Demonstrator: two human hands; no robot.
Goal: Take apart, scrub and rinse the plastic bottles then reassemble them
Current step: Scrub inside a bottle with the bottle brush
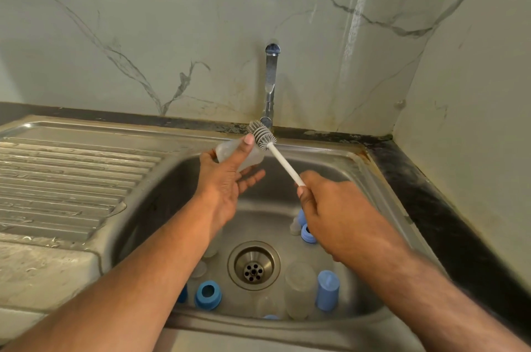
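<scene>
Two bare forearms reach from the bottom of the frame over a stainless steel sink that fills the centre. Just above the middle of the frame, the left hand holds a translucent plastic bottle tilted on its side, thumb across the near wall and the other fingers loosely spread beneath it. To its right, the right hand has its fingers curled round the lower end of a bottle brush with a white rod handle and grey ribbed silicone head. The brush head sits just outside the bottle, close beside the left thumb tip, and directly below the chrome wall tap at upper centre. On the sink floor at the lower centre of the frame, around the round metal drain, lie more parts: a blue screw ring at lower left, a blue cap standing at lower right, a clear plastic bottle lying between cap and drain, and another blue ring partly hidden under the right hand. A ribbed steel draining board covers the left of the frame. A dark stone worktop borders the sink on the right, below pale marble-patterned wall tiles.
</scene>
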